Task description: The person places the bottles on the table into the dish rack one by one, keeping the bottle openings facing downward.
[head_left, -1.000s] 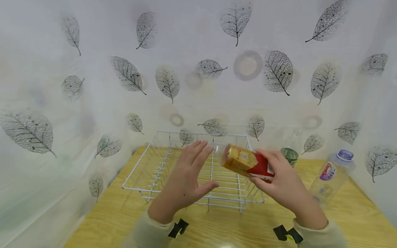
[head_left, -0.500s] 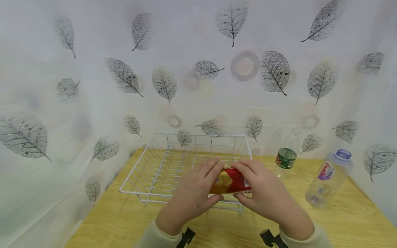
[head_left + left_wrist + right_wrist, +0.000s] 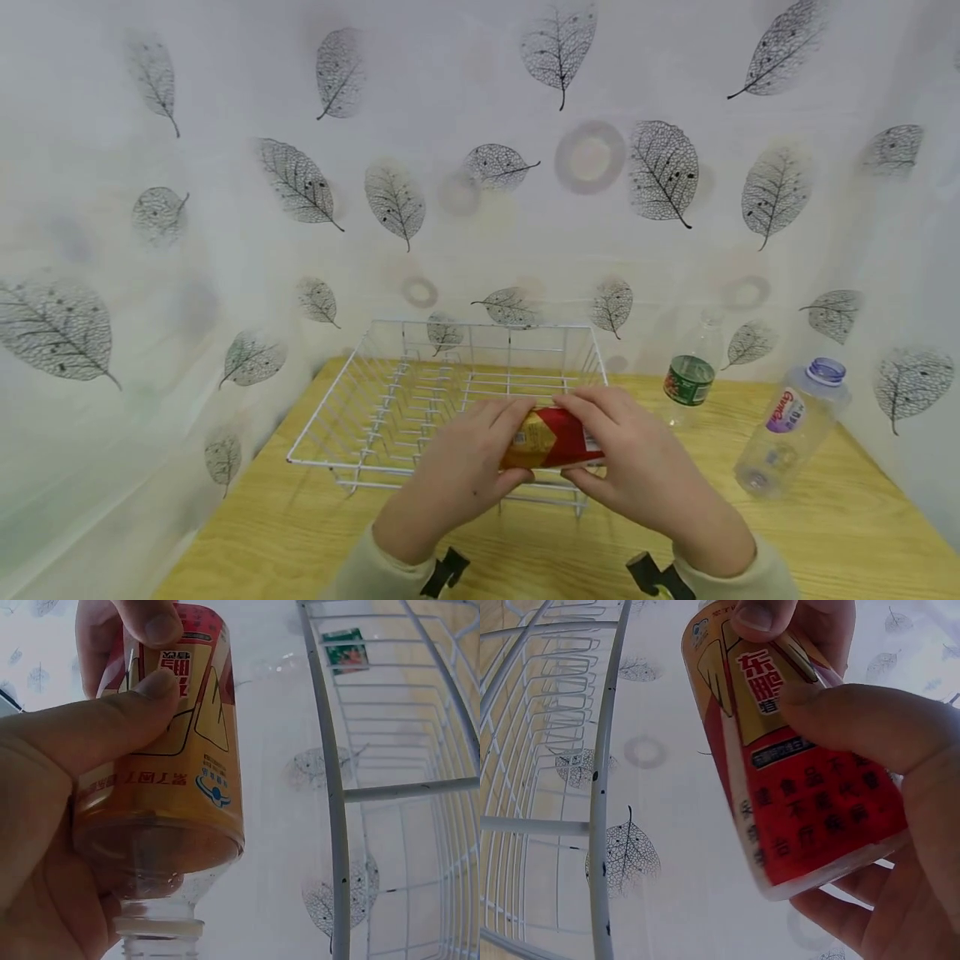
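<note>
Both hands grip one plastic bottle (image 3: 553, 437) with a gold and red label, held sideways above the front edge of a white wire rack (image 3: 352, 471). My left hand (image 3: 457, 471) holds the gold half, toward the neck, and my right hand (image 3: 637, 467) holds the red half, toward the base. In the left wrist view the bottle (image 3: 161, 787) shows its clear shoulder and a threaded neck with no cap. The right wrist view has the thumb pressed on the label of the bottle (image 3: 802, 780), near its printed characters.
Right of the rack stands a clear bottle (image 3: 688, 379) with a green label. Farther right is a wide clear bottle (image 3: 787, 425) with a purple neck, uncapped. All rest on a wooden table (image 3: 255, 517), before a leaf-patterned curtain (image 3: 465, 83).
The right hand has brought the bottle left and down, and the left hand, open a second ago, now grips its other end. Over the last half second little has moved.
</note>
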Demonstrator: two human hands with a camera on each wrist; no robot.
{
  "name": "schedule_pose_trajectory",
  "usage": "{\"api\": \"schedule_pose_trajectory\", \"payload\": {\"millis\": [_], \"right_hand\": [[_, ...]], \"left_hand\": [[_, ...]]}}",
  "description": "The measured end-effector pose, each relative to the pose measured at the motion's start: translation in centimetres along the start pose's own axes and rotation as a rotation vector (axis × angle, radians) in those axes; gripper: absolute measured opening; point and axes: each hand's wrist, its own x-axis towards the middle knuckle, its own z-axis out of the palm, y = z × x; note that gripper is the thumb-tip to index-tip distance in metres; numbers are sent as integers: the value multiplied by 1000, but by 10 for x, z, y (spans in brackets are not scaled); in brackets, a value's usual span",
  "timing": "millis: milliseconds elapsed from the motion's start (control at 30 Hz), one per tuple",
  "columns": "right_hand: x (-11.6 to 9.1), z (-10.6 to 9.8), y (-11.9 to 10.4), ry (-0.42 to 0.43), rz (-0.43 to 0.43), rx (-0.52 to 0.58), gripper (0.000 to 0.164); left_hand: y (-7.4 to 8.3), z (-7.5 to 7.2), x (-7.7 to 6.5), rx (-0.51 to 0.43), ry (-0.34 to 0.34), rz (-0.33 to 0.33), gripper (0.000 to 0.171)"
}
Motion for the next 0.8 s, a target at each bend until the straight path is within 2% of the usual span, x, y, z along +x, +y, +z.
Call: {"api": "schedule_pose_trajectory", "payload": {"millis": [100,233,367,433,533,633,700,800], "right_hand": [[-1,-1,0,1,30,77,89],[-2,-4,3,27,117,260,101],[-6,-3,9,67,216,492,106],[-8,-3,12,78,238,651,105],[-9,-1,15,96,226,924,99],[-6,3,17,106,154,1156,88],[-4,6,16,110,115,1245,83],[-2,9,14,117,86,1313,80]], "left_hand": [[-3,-3,-1,-56,9,-16,79],[-9,-5,-1,-177,9,-56,80],[-13,-5,-1,-366,-7,-106,80],[-13,-5,-1,-484,-13,-137,78],[-9,-3,0,-647,-17,-205,76],[-5,0,0,-837,-22,-270,70],[-3,3,1,-976,-26,-285,69],[1,7,3,-1160,-53,-265,68]]}}
